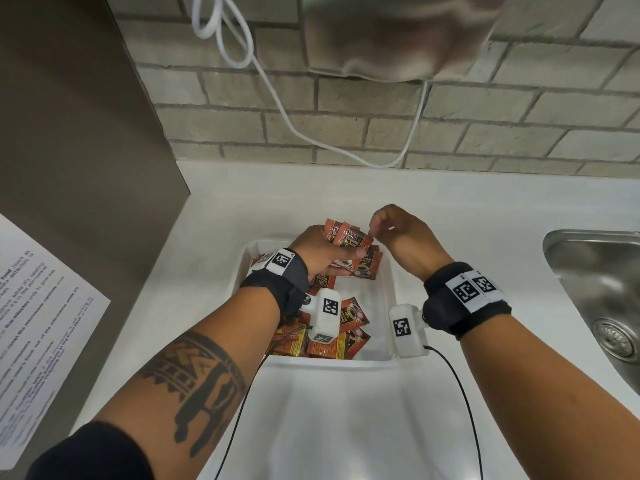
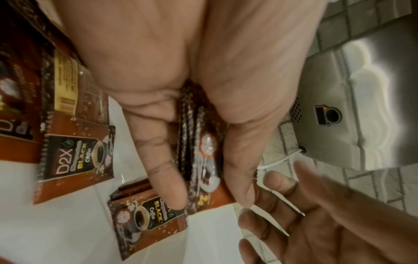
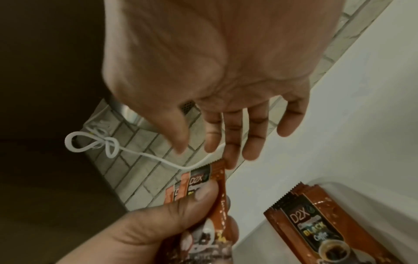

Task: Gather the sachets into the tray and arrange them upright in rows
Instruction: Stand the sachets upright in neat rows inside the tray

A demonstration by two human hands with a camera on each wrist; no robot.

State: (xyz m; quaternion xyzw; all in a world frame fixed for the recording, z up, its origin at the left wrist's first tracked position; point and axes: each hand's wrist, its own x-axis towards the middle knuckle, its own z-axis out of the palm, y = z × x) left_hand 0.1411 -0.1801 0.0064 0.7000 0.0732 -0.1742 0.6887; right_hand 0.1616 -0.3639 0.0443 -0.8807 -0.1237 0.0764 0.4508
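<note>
White counter (image 1: 450, 216) carries tray (image 1: 389, 271), beneath brick wall (image 1: 346, 109).

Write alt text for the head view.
The left hand grips a bunch of sachets above a white tray while the open right hand reaches toward them. More sachets lie loose in the tray.

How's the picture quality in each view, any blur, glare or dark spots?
Head view: evenly lit, wide-angle bend in the wall, the dispenser at top blurred. Left wrist view: glare on the dispenser, the right hand smeared by motion. Right wrist view: dim and brownish, the palm close-up soft, sachets readable.
</note>
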